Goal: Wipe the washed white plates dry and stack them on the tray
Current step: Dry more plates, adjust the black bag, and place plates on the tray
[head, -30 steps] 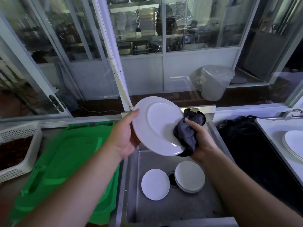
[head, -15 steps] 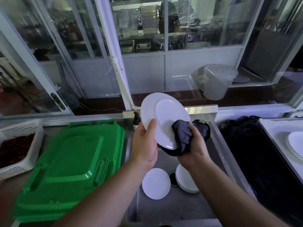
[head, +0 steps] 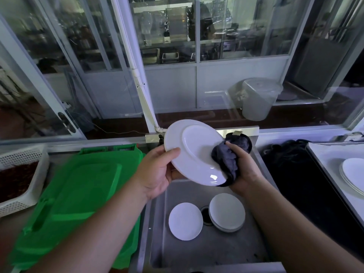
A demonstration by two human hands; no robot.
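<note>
Since a moment ago the plate (head: pixel 194 152) has tilted flatter, gripped at its rim by the left hand (head: pixel 157 172). The right hand (head: pixel 243 166) clutches a dark cloth (head: pixel 226 160) against its near edge: mid-wipe. Next, probably turning it, then carrying it rightward to the tray (head: pixel 323 154).

Green plastic lid (head: pixel 76 196) lies flat on tabletop (head: pixel 7 229), just left of steel sink (head: pixel 212 251). White mesh basket (head: pixel 29 196) w/ dark reddish contents at far left. Pale lidded bucket (head: pixel 260 99) on floor beyond the glass. Black fabric heap (head: pixel 291 154) right of sink. Shelves w/ steel containers (head: pixel 170 56) behind the glass partition.
</note>
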